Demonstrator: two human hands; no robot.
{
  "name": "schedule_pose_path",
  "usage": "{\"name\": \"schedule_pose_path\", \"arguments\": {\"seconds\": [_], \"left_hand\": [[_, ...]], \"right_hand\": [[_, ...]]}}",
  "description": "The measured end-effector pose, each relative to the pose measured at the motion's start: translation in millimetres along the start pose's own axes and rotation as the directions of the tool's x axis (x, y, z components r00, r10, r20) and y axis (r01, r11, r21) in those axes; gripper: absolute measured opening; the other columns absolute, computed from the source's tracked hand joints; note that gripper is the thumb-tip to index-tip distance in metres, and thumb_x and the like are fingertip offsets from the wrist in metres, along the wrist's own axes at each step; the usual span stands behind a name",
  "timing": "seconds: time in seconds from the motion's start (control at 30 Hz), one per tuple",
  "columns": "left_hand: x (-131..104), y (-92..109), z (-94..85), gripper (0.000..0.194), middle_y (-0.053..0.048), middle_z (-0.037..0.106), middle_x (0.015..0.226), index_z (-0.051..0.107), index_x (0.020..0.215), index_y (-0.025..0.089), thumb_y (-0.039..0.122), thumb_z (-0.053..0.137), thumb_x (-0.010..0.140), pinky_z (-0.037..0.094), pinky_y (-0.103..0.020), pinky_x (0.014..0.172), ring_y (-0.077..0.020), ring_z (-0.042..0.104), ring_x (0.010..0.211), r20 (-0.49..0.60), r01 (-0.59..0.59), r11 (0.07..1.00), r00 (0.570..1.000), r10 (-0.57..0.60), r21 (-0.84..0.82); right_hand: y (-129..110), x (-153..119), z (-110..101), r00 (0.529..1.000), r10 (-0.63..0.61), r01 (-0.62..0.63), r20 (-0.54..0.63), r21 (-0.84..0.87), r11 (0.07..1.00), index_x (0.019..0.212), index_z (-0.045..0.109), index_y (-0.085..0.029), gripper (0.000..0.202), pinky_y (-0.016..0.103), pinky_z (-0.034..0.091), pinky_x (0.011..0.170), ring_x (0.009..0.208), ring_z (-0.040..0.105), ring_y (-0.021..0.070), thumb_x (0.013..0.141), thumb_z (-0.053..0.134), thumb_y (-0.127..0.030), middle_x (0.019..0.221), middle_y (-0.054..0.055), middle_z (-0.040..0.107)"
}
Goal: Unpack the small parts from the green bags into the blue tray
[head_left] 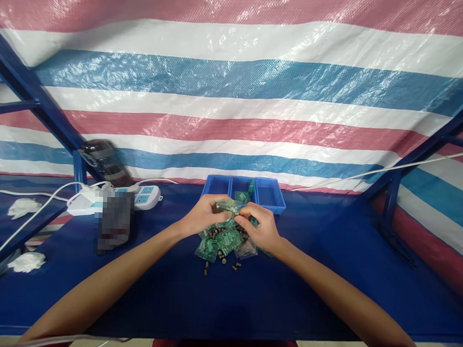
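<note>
My left hand (204, 214) and my right hand (260, 226) meet above a pile in the middle of the blue table. Between them they pinch a clear, greenish plastic bag (230, 206), fingers closed on it from both sides. Under the hands lie several green plastic packets (229, 240) mixed with small dark metal-looking parts (221, 256). A few loose parts (236, 266) lie nearer the front. Just behind the hands stand joined blue trays (269, 196); green packets rest in the middle compartment.
At the left are a white power strip (149, 197) with cables, a dark pixelated object (115, 220), a dark jar-like container (106, 161) and crumpled white tissues (27, 262). Blue frame posts (392, 197) flank the table; a striped sheet (233, 128) hangs behind.
</note>
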State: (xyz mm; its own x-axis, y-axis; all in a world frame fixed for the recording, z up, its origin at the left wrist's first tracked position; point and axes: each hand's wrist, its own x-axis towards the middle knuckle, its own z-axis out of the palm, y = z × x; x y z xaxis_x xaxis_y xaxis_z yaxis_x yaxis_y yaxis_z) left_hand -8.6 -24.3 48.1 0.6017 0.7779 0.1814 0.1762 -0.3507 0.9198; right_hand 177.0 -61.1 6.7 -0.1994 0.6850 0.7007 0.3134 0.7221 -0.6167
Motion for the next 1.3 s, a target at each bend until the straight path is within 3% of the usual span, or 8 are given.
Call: {"name": "schedule_pose_path", "arguments": {"seconds": [0.3, 0.43, 0.57, 0.67, 0.87, 1.1, 1.3], "left_hand": [[2, -8, 0.7, 0.024, 0.004, 0.046, 0.060, 0.060, 0.083, 0.013, 0.036, 0.062, 0.082, 0.033, -0.017, 0.043, -0.0055, 0.040, 0.048, 0.004, -0.016, 0.999, 1.000, 0.016, 0.045], [3, -11, 3.9, 0.024, 0.003, 0.049, 0.061, 0.060, 0.078, 0.013, 0.037, 0.062, 0.083, 0.034, -0.017, 0.044, -0.0060, 0.043, 0.048, -0.081, -0.046, 0.988, 0.995, 0.059, 0.149], [4, -15, 4.2, 0.025, 0.005, 0.049, 0.051, 0.059, 0.078, 0.014, 0.038, 0.063, 0.082, 0.036, -0.018, 0.046, -0.0071, 0.046, 0.044, -0.148, 0.033, 0.980, 0.989, -0.004, 0.196], [5, -15, 2.2, 0.026, 0.005, 0.048, 0.047, 0.057, 0.075, 0.014, 0.039, 0.063, 0.082, 0.036, -0.018, 0.045, -0.0075, 0.045, 0.042, -0.107, 0.047, 0.987, 0.994, -0.031, 0.151], [3, -9, 1.0, 0.028, 0.004, 0.050, 0.047, 0.058, 0.071, 0.013, 0.038, 0.062, 0.084, 0.037, -0.019, 0.045, -0.0080, 0.047, 0.042, -0.005, -0.046, 0.992, 0.999, 0.047, 0.116], [5, -18, 0.8, 0.031, 0.005, 0.045, 0.044, 0.058, 0.067, 0.013, 0.039, 0.064, 0.082, 0.034, -0.019, 0.044, -0.0069, 0.042, 0.042, -0.195, -0.006, 0.983, 0.980, 0.043, 0.186], [6, -24, 2.5, 0.030, 0.005, 0.043, 0.048, 0.057, 0.070, 0.014, 0.039, 0.059, 0.086, 0.034, -0.019, 0.046, -0.0069, 0.042, 0.043, -0.173, -0.039, 0.976, 0.982, 0.077, 0.213]], "right_hand": [[4, 1, 0, 0.999, 0.027, -0.027, 0.018, -0.012, 1.000, 0.076, 0.057, -0.018, 0.016, 0.026, 0.040, 0.056, 0.057, 0.049, 0.0122, 0.089, 0.052, -0.026, 0.064, 0.000, 0.051], [7, 2, -1, 0.998, 0.049, -0.051, -0.041, -0.055, 0.997, 0.071, 0.054, -0.019, 0.021, 0.026, 0.038, 0.056, 0.056, 0.046, 0.0119, 0.089, 0.052, -0.028, 0.062, -0.001, 0.047], [8, 3, -2, 0.995, 0.051, -0.060, -0.084, -0.110, 0.992, 0.068, 0.054, -0.019, 0.024, 0.026, 0.037, 0.055, 0.055, 0.044, 0.0120, 0.089, 0.054, -0.032, 0.059, -0.002, 0.044], [11, 3, -2, 0.993, 0.060, -0.072, -0.101, -0.127, 0.989, 0.068, 0.054, -0.019, 0.024, 0.025, 0.037, 0.055, 0.056, 0.043, 0.0118, 0.088, 0.055, -0.032, 0.059, -0.002, 0.044], [17, 4, -3, 0.988, 0.107, -0.119, -0.114, -0.109, 0.987, 0.069, 0.054, -0.019, 0.025, 0.025, 0.036, 0.055, 0.056, 0.042, 0.0116, 0.088, 0.054, -0.034, 0.059, -0.002, 0.044], [10, 3, -3, 0.996, 0.051, -0.058, -0.076, -0.095, 0.994, 0.070, 0.054, -0.019, 0.023, 0.026, 0.039, 0.056, 0.056, 0.044, 0.0123, 0.088, 0.055, -0.034, 0.059, -0.001, 0.045], [20, 3, -3, 0.977, 0.212, -0.212, -0.018, -0.026, 0.977, 0.081, 0.057, -0.019, 0.023, 0.024, 0.040, 0.055, 0.057, 0.048, 0.0117, 0.088, 0.054, -0.040, 0.066, -0.001, 0.050]]}}
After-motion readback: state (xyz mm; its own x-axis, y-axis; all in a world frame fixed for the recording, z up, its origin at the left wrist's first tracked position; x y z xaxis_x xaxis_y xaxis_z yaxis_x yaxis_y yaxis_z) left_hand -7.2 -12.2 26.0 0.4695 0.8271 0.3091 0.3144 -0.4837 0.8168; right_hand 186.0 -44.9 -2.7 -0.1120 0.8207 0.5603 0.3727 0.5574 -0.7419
